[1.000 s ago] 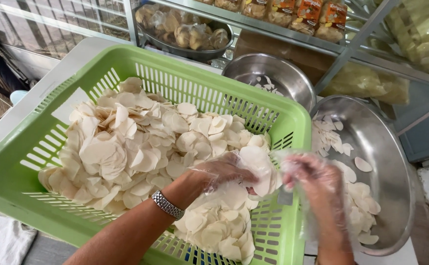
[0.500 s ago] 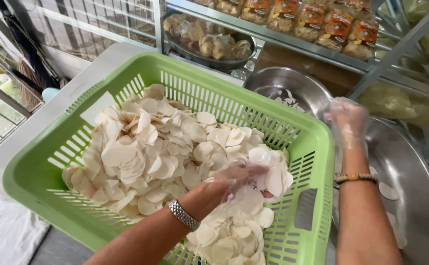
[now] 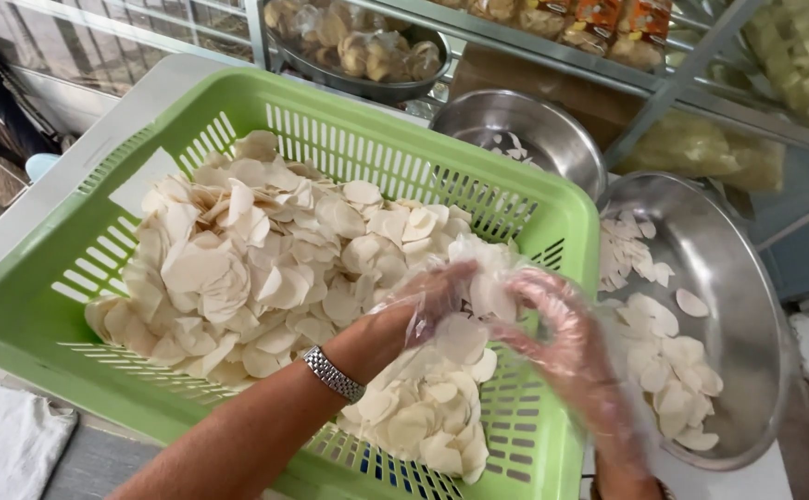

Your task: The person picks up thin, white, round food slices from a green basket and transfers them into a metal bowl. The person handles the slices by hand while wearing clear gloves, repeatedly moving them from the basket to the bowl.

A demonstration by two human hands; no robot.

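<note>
A green slotted plastic basket holds a heap of pale round thin slices. My left hand, in a clear plastic glove and with a metal watch on the wrist, grips a clump of slices over the basket's right side. My right hand, also gloved, meets it there and its fingers touch the same clump. A large steel bowl to the right of the basket holds a thin layer of separated slices.
A smaller steel bowl with a few slices stands behind the basket. A dark pan of bagged food sits on a metal shelf at the back. Bags of yellowish goods lie on the right. A white cloth lies bottom left.
My right hand has come back from over the large steel bowl to the basket and joined my left hand on the clump of slices. The camera moved closer.
</note>
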